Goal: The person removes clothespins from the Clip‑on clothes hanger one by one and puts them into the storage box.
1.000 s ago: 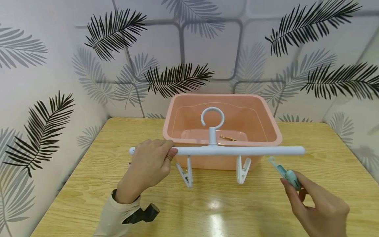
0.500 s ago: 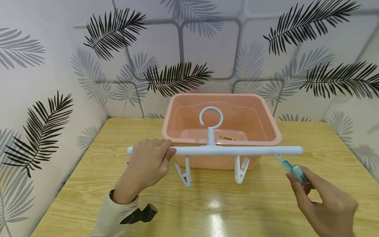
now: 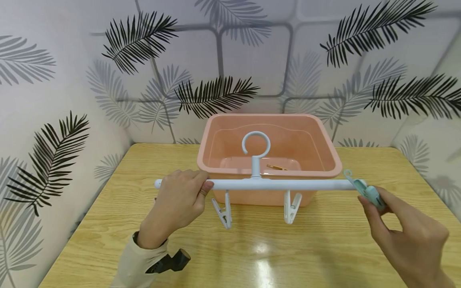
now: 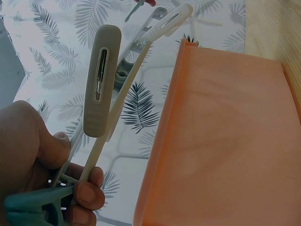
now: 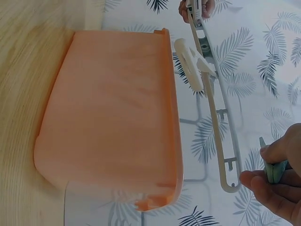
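Note:
In the head view my left hand (image 3: 178,206) grips the white trouser hanger (image 3: 288,184) near its left end, holding the bar level, hook up. A left white clip (image 3: 224,215) and a right white clip (image 3: 289,212) hang from the bar. My right hand (image 3: 407,232) pinches a teal peg (image 3: 371,197) between thumb and fingers. The peg's looped tip overlaps the bar's right end in this view. The right wrist view shows fingertips right at the hanger's rounded end. Beside my left fingers, a second teal clip (image 4: 40,202) shows in the left wrist view.
Behind the hanger a pink plastic basin (image 3: 270,136) stands on the wooden table (image 3: 108,224). Inside it lies a thin golden-brown piece (image 3: 276,167). A leaf-patterned wall (image 3: 252,52) rises directly behind and along the left side.
My right hand has carried the teal peg rightward and upward, from below the bar to its right end. The left hand and hanger have shifted only slightly left.

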Available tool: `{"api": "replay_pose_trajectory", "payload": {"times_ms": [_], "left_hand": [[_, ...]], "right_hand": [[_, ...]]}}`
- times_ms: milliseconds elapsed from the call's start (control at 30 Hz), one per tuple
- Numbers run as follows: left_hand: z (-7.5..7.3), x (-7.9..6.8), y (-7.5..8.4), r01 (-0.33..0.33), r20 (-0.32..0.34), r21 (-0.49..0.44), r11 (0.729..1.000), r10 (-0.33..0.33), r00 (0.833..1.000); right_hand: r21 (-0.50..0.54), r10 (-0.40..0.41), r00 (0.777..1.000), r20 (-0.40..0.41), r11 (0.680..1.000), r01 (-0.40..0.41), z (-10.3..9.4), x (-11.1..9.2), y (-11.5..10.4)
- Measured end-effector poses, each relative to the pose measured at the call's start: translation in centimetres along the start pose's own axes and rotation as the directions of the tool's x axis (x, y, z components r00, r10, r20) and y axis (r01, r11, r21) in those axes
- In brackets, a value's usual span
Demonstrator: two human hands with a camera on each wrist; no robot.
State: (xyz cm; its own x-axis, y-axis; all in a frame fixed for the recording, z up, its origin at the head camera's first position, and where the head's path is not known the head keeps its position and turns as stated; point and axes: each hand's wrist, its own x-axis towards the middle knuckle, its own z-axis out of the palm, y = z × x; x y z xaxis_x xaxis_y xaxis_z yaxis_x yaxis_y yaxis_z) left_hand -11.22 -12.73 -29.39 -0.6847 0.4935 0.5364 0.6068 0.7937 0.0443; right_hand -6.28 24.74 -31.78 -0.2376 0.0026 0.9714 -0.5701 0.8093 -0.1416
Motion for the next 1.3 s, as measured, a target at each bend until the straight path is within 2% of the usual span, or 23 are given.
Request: {"api": "replay_pose_trajectory", "payload": {"times_ms": [233,667,900,1100,1300], "left_hand": [[0.1,-0.1,-0.1,0.006,0.003,0.002,1.000,-0.006,1.000],[0.5,-0.4,-0.2,0.019,0.022,-0.010,1.000,-0.019,1.000],[0.6,-0.2,-0.1,0.005,0.014,-0.003,1.000,-0.005,1.000],[0.5,-0.2,-0.1,0.005,0.028,0.004,1.000,-0.005,1.000],[0.4,-0.2,-0.1,0.007,0.050,0.005,1.000,-0.008,0.999]], "right_hand": [[-0.032,-0.004,0.996,0.092,0.999,0.007,0.1,0.8,0.8],[-0.020,-0.009,0.990,0.143,1.000,0.012,0.4,2.5,1.7],[-0.040,0.012,0.967,0.254,0.999,-0.002,0.4,3.5,3.4],[-0.009,0.012,0.954,0.301,1.000,-0.010,0.8,4.5,4.8],[-0.028,0.022,0.932,0.363,1.000,-0.013,1.6,4.8,5.9]]}}
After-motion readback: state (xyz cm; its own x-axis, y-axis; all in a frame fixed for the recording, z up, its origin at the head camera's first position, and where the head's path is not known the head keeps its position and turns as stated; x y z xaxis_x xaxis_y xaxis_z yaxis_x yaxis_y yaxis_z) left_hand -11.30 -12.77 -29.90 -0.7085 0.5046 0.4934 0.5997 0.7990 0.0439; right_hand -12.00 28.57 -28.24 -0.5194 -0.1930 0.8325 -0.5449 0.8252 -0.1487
